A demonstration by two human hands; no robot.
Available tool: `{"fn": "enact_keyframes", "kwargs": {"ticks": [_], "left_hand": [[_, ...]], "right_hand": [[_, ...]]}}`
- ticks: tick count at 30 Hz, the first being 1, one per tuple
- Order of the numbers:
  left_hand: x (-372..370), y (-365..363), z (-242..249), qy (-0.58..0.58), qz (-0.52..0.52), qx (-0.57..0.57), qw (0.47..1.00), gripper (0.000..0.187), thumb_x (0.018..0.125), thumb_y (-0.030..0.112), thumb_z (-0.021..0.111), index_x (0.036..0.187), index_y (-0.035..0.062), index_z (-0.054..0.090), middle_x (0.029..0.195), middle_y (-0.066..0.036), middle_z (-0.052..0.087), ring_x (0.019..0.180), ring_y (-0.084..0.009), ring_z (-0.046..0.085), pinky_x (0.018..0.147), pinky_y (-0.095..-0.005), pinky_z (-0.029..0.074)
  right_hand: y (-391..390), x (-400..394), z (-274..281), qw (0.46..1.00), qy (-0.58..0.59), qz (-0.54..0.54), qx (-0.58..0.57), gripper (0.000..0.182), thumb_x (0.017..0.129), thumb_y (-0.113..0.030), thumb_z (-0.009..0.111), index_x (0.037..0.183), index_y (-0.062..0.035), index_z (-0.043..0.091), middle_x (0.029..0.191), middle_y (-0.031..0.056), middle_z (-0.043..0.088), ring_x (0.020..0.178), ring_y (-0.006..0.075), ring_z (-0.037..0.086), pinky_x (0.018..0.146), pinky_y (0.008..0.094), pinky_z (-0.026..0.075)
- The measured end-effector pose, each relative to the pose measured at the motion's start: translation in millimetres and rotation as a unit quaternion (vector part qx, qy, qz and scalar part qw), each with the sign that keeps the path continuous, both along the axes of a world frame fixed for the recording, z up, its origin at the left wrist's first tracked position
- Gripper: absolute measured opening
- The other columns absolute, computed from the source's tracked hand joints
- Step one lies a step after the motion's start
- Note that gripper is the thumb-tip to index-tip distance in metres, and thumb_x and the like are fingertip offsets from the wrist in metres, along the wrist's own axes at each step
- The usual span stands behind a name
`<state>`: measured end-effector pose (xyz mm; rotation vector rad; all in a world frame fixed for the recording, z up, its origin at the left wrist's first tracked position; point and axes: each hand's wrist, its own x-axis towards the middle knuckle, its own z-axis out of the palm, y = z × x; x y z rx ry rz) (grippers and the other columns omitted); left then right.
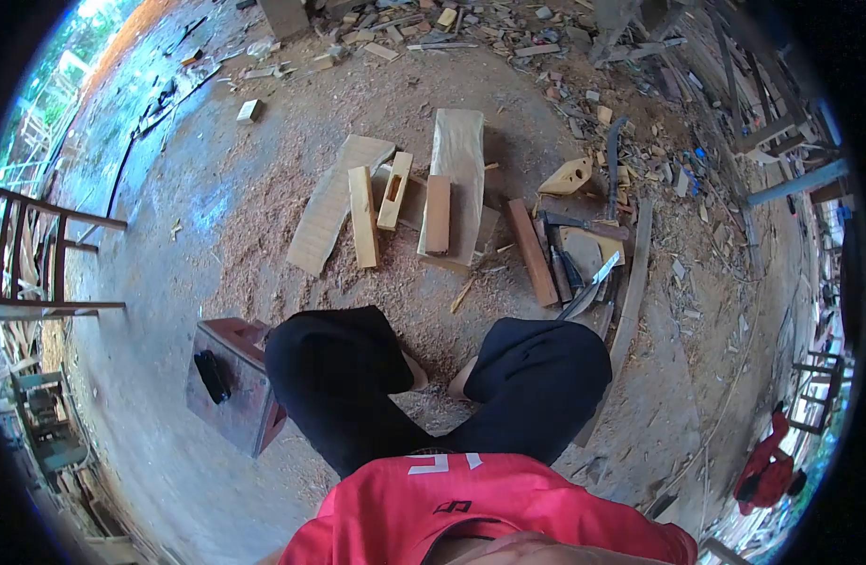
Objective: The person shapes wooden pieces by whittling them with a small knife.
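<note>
Neither my left hand nor my right hand shows in the head view; only my dark trousers and red shirt are seen. On the ground past my knees lies a wide pale board (459,141), with a reddish wooden block (438,215) on its near part. Left of it are a light wooden block with a slot (395,191), a plain light wooden block (363,217) and a flat pale board (334,202). To the right a long reddish wooden piece (533,252) lies beside a pile of dark tools (569,264). A yellowish wooden piece with a hole (566,176) rests above them.
A reddish-brown wooden box (237,395) with a black object (212,377) on it stands by my left knee. Wood scraps (546,49) and shavings litter the floor. A wooden chair (52,254) is at the left; another person (770,471) is at the far right.
</note>
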<state>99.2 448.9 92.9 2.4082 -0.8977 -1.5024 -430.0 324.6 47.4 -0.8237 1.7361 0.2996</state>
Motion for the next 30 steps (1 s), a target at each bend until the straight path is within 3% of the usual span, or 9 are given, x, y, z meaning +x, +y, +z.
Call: {"fn": "enact_keyframes", "kwargs": {"ticks": [10, 17, 20, 21, 23, 24, 25, 27, 30], "left_hand": [[-9.1, 50.7, 17.8, 0.044, -0.049, 0.034, 0.997, 0.025, 0.086, 0.02, 0.051, 0.104, 0.0047, 0.058, 0.092, -0.013, 0.063, 0.077, -0.0215, 0.063, 0.066, -0.0321, 0.049], [12.6, 55.5, 38.0, 0.158, -0.178, 0.061, 0.969, 0.027, 0.086, 0.021, 0.051, 0.106, 0.005, 0.058, 0.094, -0.013, 0.064, 0.079, -0.022, 0.063, 0.067, -0.0322, 0.05], [43.4, 11.9, 28.4, 0.251, -0.229, 0.107, 0.934, 0.027, 0.086, 0.021, 0.051, 0.107, 0.0051, 0.059, 0.095, -0.013, 0.064, 0.079, -0.0222, 0.064, 0.068, -0.0323, 0.05], [52.8, -8.4, 23.1, 0.3, -0.206, 0.185, 0.913, 0.031, 0.086, 0.023, 0.051, 0.113, 0.0082, 0.058, 0.098, -0.013, 0.064, 0.084, -0.0225, 0.064, 0.072, -0.0317, 0.051], [80.7, -44.5, 10.3, 0.311, -0.221, 0.29, 0.878, 0.03, 0.087, 0.025, 0.051, 0.109, 0.0072, 0.059, 0.098, -0.012, 0.064, 0.085, -0.0237, 0.064, 0.072, -0.0331, 0.052], [83.5, -73.4, 17.3, 0.298, -0.203, 0.328, 0.873, 0.029, 0.086, 0.024, 0.051, 0.108, 0.0066, 0.059, 0.096, -0.012, 0.064, 0.085, -0.0231, 0.064, 0.071, -0.033, 0.052], [86.0, -103.2, 27.6, 0.285, -0.185, 0.366, 0.866, 0.028, 0.086, 0.022, 0.05, 0.107, 0.0059, 0.059, 0.093, -0.012, 0.064, 0.085, -0.0224, 0.064, 0.069, -0.0329, 0.053], [95.8, -149.0, 37.9, 0.224, -0.283, 0.389, 0.848, 0.025, 0.085, 0.017, 0.05, 0.104, 0.0044, 0.058, 0.088, -0.014, 0.064, 0.083, -0.0235, 0.064, 0.067, -0.0346, 0.053], [69.7, -228.4, 89.1, 0.089, -0.413, 0.351, 0.836, 0.028, 0.088, 0.01, 0.045, 0.113, -0.0002, 0.05, 0.098, -0.014, 0.063, 0.083, -0.0249, 0.064, 0.064, -0.0326, 0.055]], "right_hand": [[21.7, -21.3, 4.6, 0.998, 0.006, 0.034, 0.045, 0.04, 0.071, -0.021, 0.064, 0.107, -0.0069, 0.056, 0.096, 0.0137, 0.062, 0.087, 0.0356, 0.057, 0.08, 0.04, 0.045], [39.8, -52.6, 30.3, 0.952, -0.033, 0.179, 0.247, 0.041, 0.07, -0.02, 0.065, 0.108, -0.0072, 0.056, 0.097, 0.0138, 0.062, 0.089, 0.0359, 0.057, 0.081, 0.0401, 0.045], [-29.1, -48.5, 55.2, 0.92, 0.061, 0.372, 0.107, 0.041, 0.07, -0.02, 0.065, 0.108, -0.0073, 0.056, 0.098, 0.0139, 0.062, 0.089, 0.036, 0.057, 0.081, 0.0402, 0.045], [-63.4, -33.7, 71.4, 0.911, 0.12, 0.394, 0.014, 0.036, 0.073, -0.016, 0.062, 0.106, -0.0052, 0.056, 0.091, 0.0156, 0.063, 0.081, 0.0314, 0.06, 0.074, 0.0392, 0.048], [-116.2, -27.7, 65.5, 0.963, 0.13, 0.233, -0.048, 0.036, 0.076, -0.017, 0.06, 0.109, -0.0041, 0.055, 0.089, 0.0154, 0.063, 0.077, 0.0267, 0.061, 0.069, 0.0353, 0.048], [-139.8, -23.1, 60.5, 0.985, 0.104, 0.125, -0.05, 0.036, 0.077, -0.017, 0.059, 0.11, -0.0036, 0.055, 0.088, 0.0153, 0.064, 0.075, 0.0244, 0.062, 0.066, 0.0334, 0.049], [-162.2, -13.5, 58.8, 0.987, 0.083, 0.115, -0.073, 0.036, 0.079, -0.018, 0.058, 0.111, -0.003, 0.054, 0.087, 0.0152, 0.064, 0.073, 0.022, 0.062, 0.063, 0.0315, 0.049], [-195.0, 27.1, 82.0, 0.939, 0.08, 0.256, -0.216, 0.038, 0.077, -0.019, 0.059, 0.111, -0.0035, 0.055, 0.085, 0.0164, 0.063, 0.078, 0.0262, 0.061, 0.069, 0.0327, 0.047], [-240.6, 67.1, 73.4, 0.911, 0.045, 0.337, -0.232, 0.047, 0.077, -0.02, 0.059, 0.121, -0.006, 0.048, 0.091, 0.0168, 0.062, 0.083, 0.0279, 0.06, 0.073, 0.0345, 0.047]]}}
